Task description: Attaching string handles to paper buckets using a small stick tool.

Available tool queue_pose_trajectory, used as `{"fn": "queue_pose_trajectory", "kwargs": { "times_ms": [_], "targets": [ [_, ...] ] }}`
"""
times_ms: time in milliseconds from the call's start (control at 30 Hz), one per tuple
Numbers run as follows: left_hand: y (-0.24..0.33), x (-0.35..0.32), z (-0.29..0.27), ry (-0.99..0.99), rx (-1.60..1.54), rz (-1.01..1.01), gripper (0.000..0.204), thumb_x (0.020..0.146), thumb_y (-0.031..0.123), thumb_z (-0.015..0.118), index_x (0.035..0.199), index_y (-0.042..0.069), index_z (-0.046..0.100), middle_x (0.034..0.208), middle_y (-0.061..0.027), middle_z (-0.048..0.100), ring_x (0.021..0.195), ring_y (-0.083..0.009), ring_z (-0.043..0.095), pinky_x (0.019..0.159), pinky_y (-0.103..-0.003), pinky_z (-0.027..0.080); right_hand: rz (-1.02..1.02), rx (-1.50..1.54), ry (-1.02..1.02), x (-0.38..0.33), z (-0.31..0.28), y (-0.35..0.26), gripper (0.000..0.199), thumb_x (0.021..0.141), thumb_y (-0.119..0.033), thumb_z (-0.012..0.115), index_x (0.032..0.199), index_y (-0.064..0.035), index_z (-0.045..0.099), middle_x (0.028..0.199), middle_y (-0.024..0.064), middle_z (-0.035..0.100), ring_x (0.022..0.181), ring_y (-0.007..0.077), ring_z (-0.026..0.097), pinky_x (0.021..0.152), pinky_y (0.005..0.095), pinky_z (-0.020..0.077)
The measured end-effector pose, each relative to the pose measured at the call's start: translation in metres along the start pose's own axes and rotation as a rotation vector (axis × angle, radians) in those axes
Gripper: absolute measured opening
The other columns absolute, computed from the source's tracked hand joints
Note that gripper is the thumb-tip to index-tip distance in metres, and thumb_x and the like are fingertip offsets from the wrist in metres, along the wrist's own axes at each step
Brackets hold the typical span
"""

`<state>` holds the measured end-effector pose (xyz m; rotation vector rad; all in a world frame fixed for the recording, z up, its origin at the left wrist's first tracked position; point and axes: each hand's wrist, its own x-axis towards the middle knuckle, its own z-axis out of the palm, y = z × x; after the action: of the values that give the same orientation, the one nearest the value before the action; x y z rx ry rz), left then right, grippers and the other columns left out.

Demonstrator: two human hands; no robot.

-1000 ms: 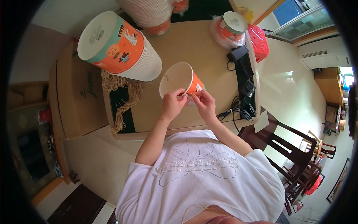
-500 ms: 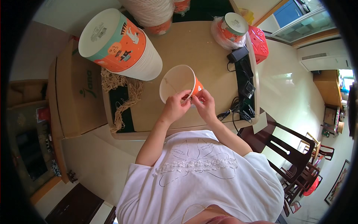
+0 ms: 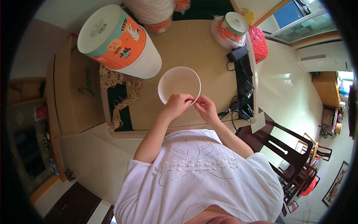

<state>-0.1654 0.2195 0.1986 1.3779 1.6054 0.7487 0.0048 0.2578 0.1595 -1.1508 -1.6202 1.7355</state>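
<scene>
A white-lined paper bucket (image 3: pixel 178 83) stands in front of me with its round mouth toward me. My left hand (image 3: pixel 176 106) is closed over the near rim, its fingertips reaching just inside. Just outside the rim on the right, my right hand (image 3: pixel 206 109) is closed in a pinch, its fingertips almost meeting the left ones. Anything thin between the right fingertips is too small to make out. A tall stack of upturned paper buckets (image 3: pixel 125 44), orange and green outside, stands at the left. Beside it, a bundle of tan strings (image 3: pixel 121 95) hangs over the table's left part.
More stacked buckets (image 3: pixel 153 11) stand at the back, and a plastic-wrapped stack (image 3: pixel 231 28) sits back right by a red stool (image 3: pixel 257 44). Black adapters and cables (image 3: pixel 241 89) line the right edge. A cardboard box (image 3: pixel 76 89) adjoins the left side; a dark chair (image 3: pixel 287 145) stands right.
The bucket has turned so its orange outside no longer shows and its mouth faces me more. The thin string seen inside it before is no longer visible. Both hands have moved slightly down.
</scene>
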Motion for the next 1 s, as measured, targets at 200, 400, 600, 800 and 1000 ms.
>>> {"fn": "queue_pose_trajectory", "kwargs": {
  "times_ms": [200,400,600,800,1000],
  "targets": [
    [-0.012,-0.001,0.014,0.047,-0.012,-0.006,0.010,0.088,0.008,0.055,0.093,0.001,0.059,0.081,-0.0128,0.067,0.074,-0.0251,0.067,0.065,-0.034,0.051,0.203,0.098,-0.064,-0.005,-0.007,0.004,0.009,0.086,-0.008,0.063,0.088,-0.0008,0.059,0.070,0.0015,0.058,0.065,0.0070,0.053,0.061,0.0225,0.0459],
    [-0.010,-0.006,0.013,0.102,0.047,0.018,0.008,0.089,0.008,0.054,0.094,0.004,0.056,0.082,-0.0128,0.066,0.073,-0.0307,0.065,0.064,-0.038,0.051,-0.379,-0.794,0.011,-0.013,-0.018,-0.046,0.018,0.082,-0.010,0.065,0.100,-0.0079,0.064,0.103,0.0097,0.061,0.095,0.0246,0.058,0.081,0.0348,0.0479],
    [-0.007,-0.007,0.017,0.196,0.170,0.139,0.004,0.084,0.007,0.059,0.088,0.004,0.060,0.083,-0.0121,0.062,0.076,-0.0335,0.062,0.064,-0.040,0.049,-0.567,-0.953,-0.329,0.036,-0.034,-0.045,0.013,0.078,-0.017,0.066,0.090,-0.0140,0.065,0.098,0.0020,0.063,0.100,0.0195,0.057,0.111,0.0508,0.0221],
    [-0.008,-0.015,0.017,0.310,0.163,0.194,0.003,0.080,0.006,0.061,0.084,0.006,0.061,0.081,-0.0093,0.061,0.079,-0.0295,0.060,0.067,-0.039,0.049,-0.424,-0.923,-0.449,0.031,-0.023,-0.038,0.009,0.077,-0.018,0.066,0.085,-0.0149,0.066,0.071,0.0006,0.065,0.079,0.0182,0.064,0.111,0.0519,0.0221],
    [-0.004,-0.033,0.015,0.509,0.201,0.227,0.008,0.077,0.003,0.065,0.085,0.006,0.063,0.083,-0.0076,0.060,0.085,-0.0284,0.058,0.073,-0.039,0.048,-0.358,-0.802,-0.292,0.009,0.000,-0.032,0.005,0.077,-0.016,0.063,0.081,-0.0127,0.064,0.067,0.0018,0.063,0.072,0.0192,0.063,0.111,0.0514,0.0216]
  ]
}}
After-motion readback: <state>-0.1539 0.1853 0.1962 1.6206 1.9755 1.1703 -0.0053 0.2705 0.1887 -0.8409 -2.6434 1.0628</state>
